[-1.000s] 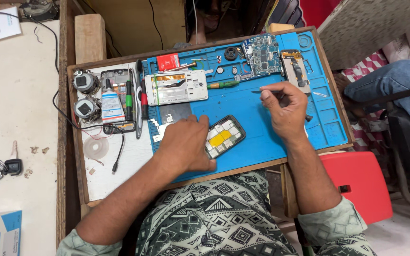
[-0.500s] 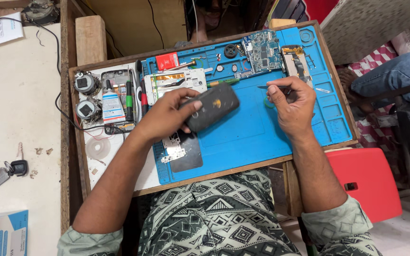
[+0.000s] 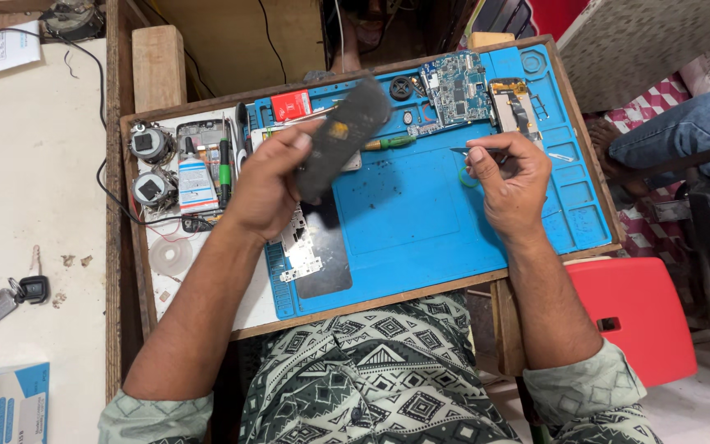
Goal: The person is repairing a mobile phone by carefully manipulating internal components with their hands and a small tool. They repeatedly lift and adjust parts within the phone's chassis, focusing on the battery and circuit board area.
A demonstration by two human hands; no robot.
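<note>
Raised since before, left hand (image 3: 269,185) holds black phone (image 3: 340,136) pointing up-right.

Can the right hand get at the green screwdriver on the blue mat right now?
Probably yes. The green screwdriver lies bare on the blue mat, just left of the right hand, with nothing between. But that hand already pinches tweezers, so it isn't free to grip.

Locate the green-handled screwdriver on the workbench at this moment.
In the head view, the green-handled screwdriver lies on the blue mat, near its top edge, just right of the dark phone in the left hand.
</note>
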